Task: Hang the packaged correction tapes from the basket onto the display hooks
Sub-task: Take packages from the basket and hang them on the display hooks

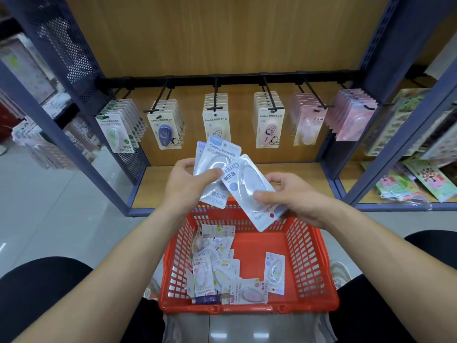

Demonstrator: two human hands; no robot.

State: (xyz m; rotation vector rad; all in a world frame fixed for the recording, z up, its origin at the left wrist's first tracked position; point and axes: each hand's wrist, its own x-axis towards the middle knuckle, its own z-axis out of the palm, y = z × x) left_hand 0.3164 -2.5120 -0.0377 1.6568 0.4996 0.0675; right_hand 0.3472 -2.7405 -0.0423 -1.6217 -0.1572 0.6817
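Before shelving (222, 40) — pack (247, 180) between right fingers (265, 196)

Fanned packs (218, 154), pale blue, upright above basket (305, 256); inverted pack (247, 186) tilted, overlapping them. Loose packs (203, 276) heaped on basket's left side. Six rail hooks (216, 95) all stocked.

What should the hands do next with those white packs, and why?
Probably the right hand should turn its pack round. Its print reads upside down next to the packs that the left hand grips, and the hooks take a pack by its top end.
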